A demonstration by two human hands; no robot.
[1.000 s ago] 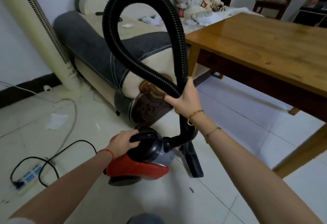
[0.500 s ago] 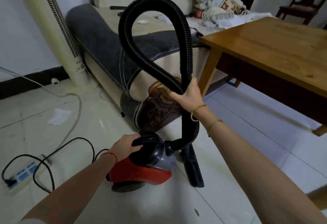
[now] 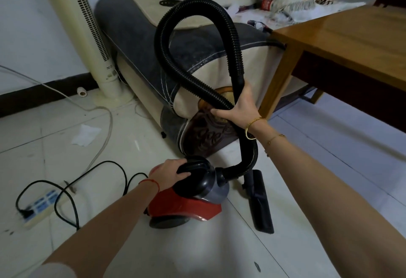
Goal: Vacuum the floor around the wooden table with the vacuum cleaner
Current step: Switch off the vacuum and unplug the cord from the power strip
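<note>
A small red and black vacuum cleaner (image 3: pixel 189 208) sits on the white tiled floor (image 3: pixel 307 190). My left hand (image 3: pixel 170 173) grips its black top handle. Its ribbed black hose (image 3: pixel 197 7) loops up high and comes down into a rigid wand. My right hand (image 3: pixel 240 107) holds the wand where hose and wand cross. The flat black floor nozzle (image 3: pixel 260 203) rests on the tiles to the right of the body. The wooden table (image 3: pixel 351 42) stands at the upper right, one leg just right of my right hand.
A grey and cream sofa (image 3: pixel 136 36) stands right behind the vacuum. A cream tower fan (image 3: pixel 81 27) is at the left wall. A power strip (image 3: pixel 41 206) with black cord loops and a white tissue (image 3: pixel 85 135) lie on the floor at left.
The view has shifted left and down, so the table sits further right in frame. Both hands keep their grips; the vacuum body and nozzle stay in about the same spot.
</note>
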